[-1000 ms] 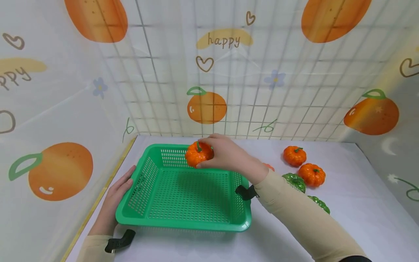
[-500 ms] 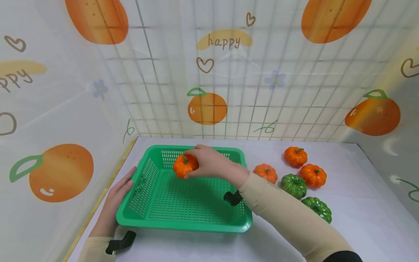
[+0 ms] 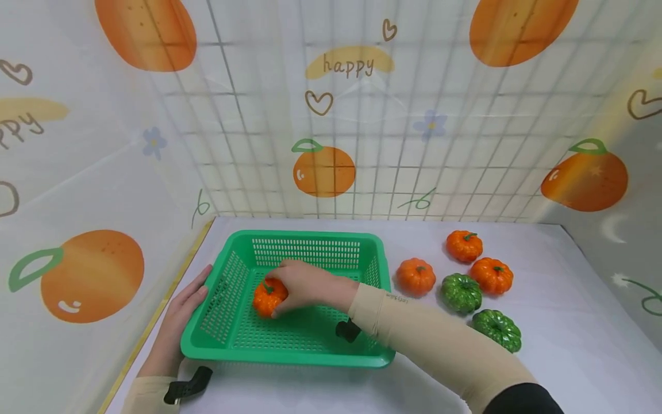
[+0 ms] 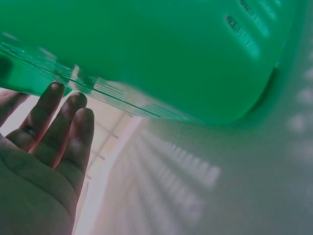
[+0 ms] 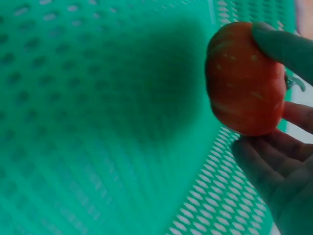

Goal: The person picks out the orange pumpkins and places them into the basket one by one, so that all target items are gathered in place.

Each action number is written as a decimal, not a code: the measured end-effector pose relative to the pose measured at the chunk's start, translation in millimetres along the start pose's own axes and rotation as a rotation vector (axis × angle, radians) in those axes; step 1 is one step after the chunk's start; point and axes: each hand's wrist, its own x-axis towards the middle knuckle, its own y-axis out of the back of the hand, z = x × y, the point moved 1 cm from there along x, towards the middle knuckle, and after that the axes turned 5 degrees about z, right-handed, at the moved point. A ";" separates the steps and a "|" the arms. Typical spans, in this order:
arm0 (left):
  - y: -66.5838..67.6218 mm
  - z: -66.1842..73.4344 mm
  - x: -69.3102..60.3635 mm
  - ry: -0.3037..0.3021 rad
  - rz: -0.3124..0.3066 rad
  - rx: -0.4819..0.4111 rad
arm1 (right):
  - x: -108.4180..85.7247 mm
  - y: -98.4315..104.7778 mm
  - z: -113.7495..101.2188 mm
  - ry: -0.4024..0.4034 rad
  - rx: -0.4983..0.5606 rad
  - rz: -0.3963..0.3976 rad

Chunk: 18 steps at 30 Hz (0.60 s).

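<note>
A small glossy orange pumpkin [image 3: 267, 299] with a green stem is inside the green perforated basket [image 3: 289, 360], toward its left side. My right hand [image 3: 305, 286] pinches it between thumb and fingers. In the right wrist view the pumpkin [image 5: 244, 83] hangs above the holed basket floor [image 5: 98, 122], with its shadow beside it. Against the basket's left outer side rests my left hand [image 3: 176, 316], its fingers fairly straight. The left wrist view has that hand's fingertips [image 4: 80, 122] at the basket's edge from below.
Right of the basket, two more orange pumpkins [image 3: 464, 246] [image 3: 492, 276] and a paler orange one [image 3: 416, 277] lie on the white table [image 3: 564, 322]. Two green pumpkins [image 3: 461, 293] [image 3: 497, 330] sit nearer. A patterned curtain [image 3: 372, 126] encloses the back and sides.
My right hand has carried the orange pumpkin left, nearer and down, from above the basket's back rim into the basket. The left hand has stayed at the basket's side.
</note>
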 end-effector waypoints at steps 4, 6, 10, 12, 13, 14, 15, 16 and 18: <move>0.9 -1.3 -1.6 0.010 -0.008 0.027 | 3.5 -11.0 -5.2 0.025 -0.017 -0.022; 2.2 -1.7 -2.5 0.017 -0.018 0.031 | 6.2 -14.1 -7.7 0.033 -0.022 -0.022; 2.5 -1.5 -3.2 0.018 -0.032 0.030 | 10.4 -18.0 -12.7 0.046 -0.018 -0.029; 2.0 -1.1 -3.2 0.016 -0.031 0.036 | 11.8 -20.4 -15.2 0.046 -0.007 -0.037; 1.9 -0.9 -3.1 0.016 -0.031 0.031 | 12.3 -21.5 -16.4 0.045 -0.001 -0.040; 1.9 -1.0 -2.8 0.014 -0.032 0.026 | 12.9 -22.9 -17.4 0.043 0.003 -0.043; 1.9 -0.9 -2.6 0.018 -0.033 0.019 | 13.5 -24.5 -18.4 0.037 0.005 -0.046; 2.0 -0.9 -2.4 0.019 -0.037 0.012 | 14.0 -25.7 -19.3 0.032 0.005 -0.048; 2.1 -1.0 -1.7 0.022 -0.041 -0.012 | 15.2 -28.2 -20.7 0.023 0.008 -0.049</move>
